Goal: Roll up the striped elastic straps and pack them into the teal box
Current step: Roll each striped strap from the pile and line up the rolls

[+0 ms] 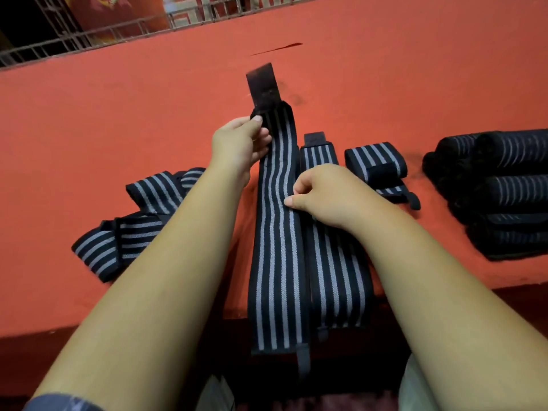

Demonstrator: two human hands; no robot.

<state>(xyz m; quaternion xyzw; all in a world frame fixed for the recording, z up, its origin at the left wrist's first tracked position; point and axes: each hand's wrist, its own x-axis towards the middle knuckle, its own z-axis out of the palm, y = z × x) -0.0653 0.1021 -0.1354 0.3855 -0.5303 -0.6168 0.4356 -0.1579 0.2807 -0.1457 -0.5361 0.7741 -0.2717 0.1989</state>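
Two straps lie side by side across the near edge of the red worktop (118, 114), their near ends hanging over it toward the person. The left one, the striped strap in hand (278, 262), runs lengthways straight away from the body, and a thin grey loop (303, 363) dangles from its near end. The second flat strap (335, 262) lies touching it on the right.

About halfway up the strap in hand, the right hand (323, 194) reaches in from the right. Its fingers (289, 201) are curled and pinch the strap's right edge. Farther out, the left hand (237, 143) holds the strap's far end from the left, thumb on top and the other fingers tucked beneath. There the webbing bends over, and a black fastening tab (264, 83) sticks out beyond the bend.

The left hand is therefore already at the end where a roll would most likely begin. Any roll would have to travel back along the long axis, toward the right hand and the body.

A loose heap of straps (127, 232) sits to the left of the arms, and one folded strap (375, 164) lies beyond the right hand. A stack of rolled straps (510, 188) stands well apart at the right edge. No teal box is in view.
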